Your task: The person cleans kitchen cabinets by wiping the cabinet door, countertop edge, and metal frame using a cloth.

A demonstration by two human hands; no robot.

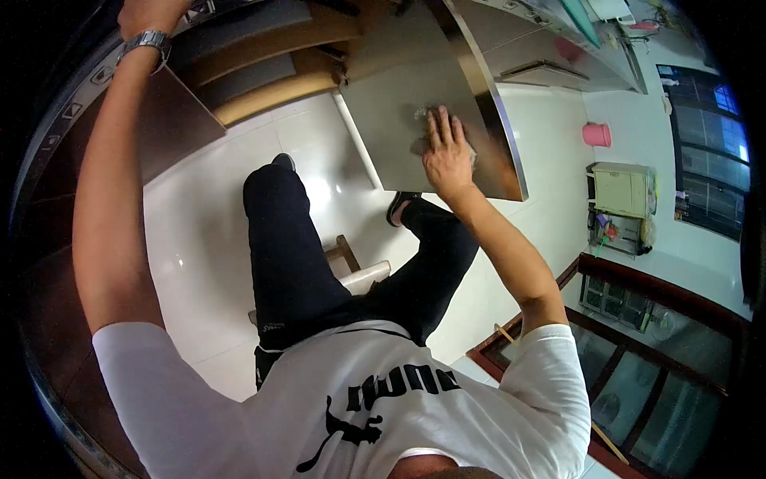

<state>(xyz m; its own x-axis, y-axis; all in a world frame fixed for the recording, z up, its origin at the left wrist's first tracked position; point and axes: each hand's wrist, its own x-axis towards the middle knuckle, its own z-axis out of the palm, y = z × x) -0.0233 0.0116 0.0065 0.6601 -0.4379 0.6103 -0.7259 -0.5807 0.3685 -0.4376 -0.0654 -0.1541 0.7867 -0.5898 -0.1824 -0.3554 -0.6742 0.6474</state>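
My right hand point(449, 160) presses a greyish cloth point(473, 158) against the flat inner face of an open cabinet door point(391, 88). The cloth is mostly hidden under my palm and shows only at the edges. A small whitish smear point(421, 113) marks the door beside my fingertips. At the upper left, my left hand point(152, 16) is raised to the cabinet's front edge, with a metal watch at the wrist. The frame's top cuts off its fingers, so their grip is hidden.
The open cabinet point(263, 60) shows wooden shelf edges. A small wooden stool point(367, 278) is beneath me on the pale tiled floor point(191, 239). A pink bucket point(596, 135) and a pale green cabinet point(621, 190) are by the right wall. A dark framed glass door point(638, 351) is at the lower right.
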